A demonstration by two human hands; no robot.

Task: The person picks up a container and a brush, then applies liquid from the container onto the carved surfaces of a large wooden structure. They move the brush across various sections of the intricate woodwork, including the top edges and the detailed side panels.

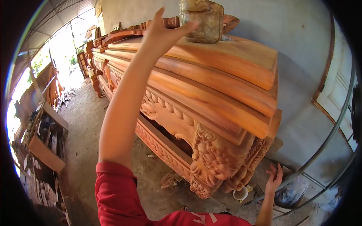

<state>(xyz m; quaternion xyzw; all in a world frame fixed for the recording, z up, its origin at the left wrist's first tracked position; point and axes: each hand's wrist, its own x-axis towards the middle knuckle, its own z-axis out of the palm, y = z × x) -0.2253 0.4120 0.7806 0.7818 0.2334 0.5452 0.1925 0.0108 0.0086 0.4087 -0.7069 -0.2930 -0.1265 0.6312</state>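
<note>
My left hand is raised at the end of a stretched arm, over the top of a large carved wooden piece of furniture. Its thumb and fingers are spread wide, and the thumb tip overlaps a stained, worn pot standing on the wooden top. Low on the right, my right hand hangs beside the carved corner, fingers apart and nothing in them. A white cup-like container sits near the floor, left of that hand.
Behind the furniture runs a grey wall, with a white door at the right. A curved metal bar crosses the right side. Wooden boards and scraps are piled at the left, beside the concrete floor.
</note>
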